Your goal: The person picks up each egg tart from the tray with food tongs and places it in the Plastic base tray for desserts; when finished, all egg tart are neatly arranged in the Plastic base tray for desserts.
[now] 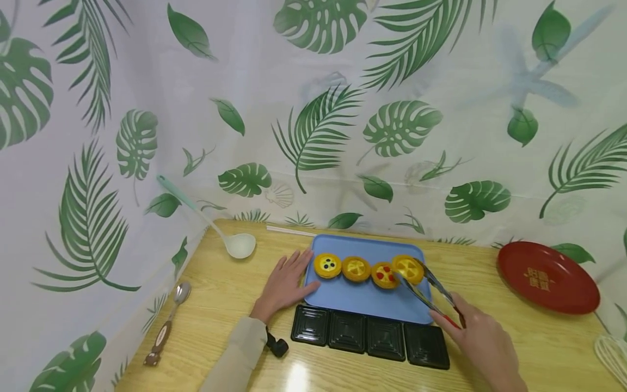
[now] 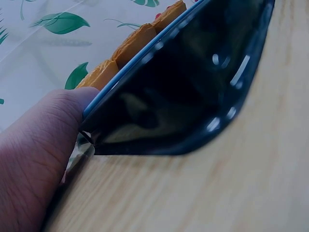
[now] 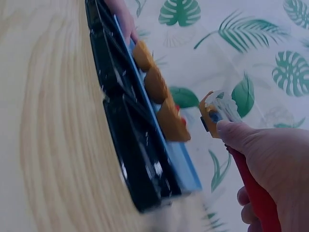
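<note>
My right hand point(image 1: 487, 340) grips red-handled metal tongs point(image 1: 443, 291). Between their tips is an egg tart point(image 1: 407, 269); the right wrist view shows this tart point(image 3: 210, 116) raised off the blue tray point(image 1: 362, 302). On the tray sit three more tarts in a row: one with dark berries point(image 1: 327, 265), a plain yellow one point(image 1: 356, 269) and one with red pieces point(image 1: 385, 275). At the tray's left edge lies my left hand point(image 1: 289, 283), fingers stretched out, thumb touching the rim. In the left wrist view this thumb point(image 2: 72, 106) is beside the tray edge.
Several black square dishes point(image 1: 346, 330) line the tray's near side. A red oval plate point(image 1: 548, 277) lies at the right, near a pale coiled cord point(image 1: 612, 356). A ladle point(image 1: 240, 246) and a spoon point(image 1: 166, 326) are on the left. White chopsticks point(image 1: 291, 231) lie behind the tray.
</note>
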Demonstrator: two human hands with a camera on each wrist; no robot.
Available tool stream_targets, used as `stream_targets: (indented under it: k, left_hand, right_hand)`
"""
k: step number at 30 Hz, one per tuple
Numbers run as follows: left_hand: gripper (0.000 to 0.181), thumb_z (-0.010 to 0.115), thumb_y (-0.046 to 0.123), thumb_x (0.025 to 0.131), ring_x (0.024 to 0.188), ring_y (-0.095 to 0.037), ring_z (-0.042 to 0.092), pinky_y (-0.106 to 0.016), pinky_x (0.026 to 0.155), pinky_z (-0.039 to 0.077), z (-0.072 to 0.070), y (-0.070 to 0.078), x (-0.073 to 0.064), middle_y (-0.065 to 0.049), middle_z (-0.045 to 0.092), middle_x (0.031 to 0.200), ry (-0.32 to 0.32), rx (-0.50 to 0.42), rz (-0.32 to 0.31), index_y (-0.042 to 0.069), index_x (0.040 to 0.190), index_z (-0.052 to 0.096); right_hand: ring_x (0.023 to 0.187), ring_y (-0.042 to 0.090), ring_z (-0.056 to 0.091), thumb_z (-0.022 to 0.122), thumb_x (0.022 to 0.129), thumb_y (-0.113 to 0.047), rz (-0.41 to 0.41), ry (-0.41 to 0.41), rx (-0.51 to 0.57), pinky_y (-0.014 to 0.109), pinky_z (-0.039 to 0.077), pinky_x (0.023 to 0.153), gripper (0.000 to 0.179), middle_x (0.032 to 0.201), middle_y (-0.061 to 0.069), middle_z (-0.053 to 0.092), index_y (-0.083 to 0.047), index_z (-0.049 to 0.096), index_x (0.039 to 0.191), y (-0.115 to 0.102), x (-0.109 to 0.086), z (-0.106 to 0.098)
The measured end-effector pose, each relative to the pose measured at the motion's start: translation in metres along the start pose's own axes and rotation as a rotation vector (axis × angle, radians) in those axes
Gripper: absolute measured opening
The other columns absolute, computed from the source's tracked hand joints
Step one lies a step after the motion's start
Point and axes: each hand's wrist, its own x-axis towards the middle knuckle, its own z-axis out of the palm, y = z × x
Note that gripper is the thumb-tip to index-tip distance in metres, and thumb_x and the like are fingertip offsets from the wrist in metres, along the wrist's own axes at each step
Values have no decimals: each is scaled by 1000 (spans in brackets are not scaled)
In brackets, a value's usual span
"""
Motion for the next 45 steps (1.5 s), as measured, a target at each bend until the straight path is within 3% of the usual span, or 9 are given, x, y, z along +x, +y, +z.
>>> stream_targets:
  k: [8, 11, 14, 17, 20, 26, 30, 37, 45]
  left_hand:
    - [90, 41, 73, 100, 161, -24, 17, -51, 129, 14, -1, 0, 2, 5, 19, 174, -6, -6, 6, 20, 169, 19]
    - [90, 42, 72, 100, 161, -25, 19, -51, 129, 15, -2, 0, 1, 4, 21, 174, 1, -7, 6, 19, 169, 21]
    - [89, 44, 70, 100, 160, -27, 21, -52, 128, 16, -2, -1, 1, 1, 24, 173, 11, -17, 14, 17, 168, 23]
    - [89, 44, 70, 100, 160, -27, 21, -52, 128, 16, -1, -1, 2, 1, 23, 173, 13, -13, 24, 17, 169, 22]
    - [89, 43, 70, 101, 160, -26, 20, -52, 129, 14, 0, -1, 2, 2, 22, 174, 10, -5, 28, 18, 169, 21]
    - [90, 42, 71, 101, 161, -26, 18, -52, 129, 12, 0, -2, 4, 2, 20, 174, 3, -17, 32, 18, 169, 19]
    - [92, 41, 73, 100, 161, -26, 17, -51, 129, 12, 0, -4, 5, 2, 17, 175, -11, -13, 36, 18, 169, 17]
    - [95, 40, 77, 98, 161, -24, 14, -50, 129, 11, -1, -7, 6, 3, 15, 175, -27, -8, 11, 21, 170, 14]
    - [97, 41, 80, 95, 161, -23, 15, -49, 130, 12, 0, -6, 5, 7, 15, 175, -23, -16, -3, 24, 170, 13]
  right_hand:
    - [55, 16, 37, 73, 89, -64, -57, -35, 25, 30, 26, 49, 75, 67, 0, 39, -7, 66, 137, -30, -4, 0]
    - [53, 14, 41, 77, 88, -61, -107, -18, 43, 28, 27, 46, 72, 69, 1, 52, -8, 69, 136, -43, -8, 5]
    - [56, 19, 58, 78, 87, -59, -146, -25, 69, 30, 37, 44, 72, 89, 14, 74, -8, 69, 136, -56, -12, 9]
    - [75, 31, 73, 77, 87, -62, -168, -60, 88, 38, 55, 51, 74, 115, 22, 76, -8, 69, 137, -69, -15, 12]
    - [91, 36, 75, 72, 88, -67, -179, -108, 101, 48, 62, 67, 76, 120, 18, 76, -10, 69, 138, -83, -16, 15]
    - [80, 21, 73, 68, 84, -76, -173, -224, 102, 43, 61, 67, 79, 117, 5, 77, -20, 70, 139, -106, -20, 28]
    - [84, 21, 75, 65, 83, -79, -195, -298, 85, 45, 61, 70, 79, 119, 3, 77, -23, 70, 139, -116, -24, 37]
    - [88, 24, 76, 61, 85, -81, -276, -296, 61, 44, 62, 72, 77, 120, 3, 77, -25, 70, 137, -128, -28, 48]
    - [82, 22, 74, 61, 84, -82, -272, -314, 32, 42, 61, 68, 78, 117, 3, 77, -25, 70, 138, -132, -27, 50]
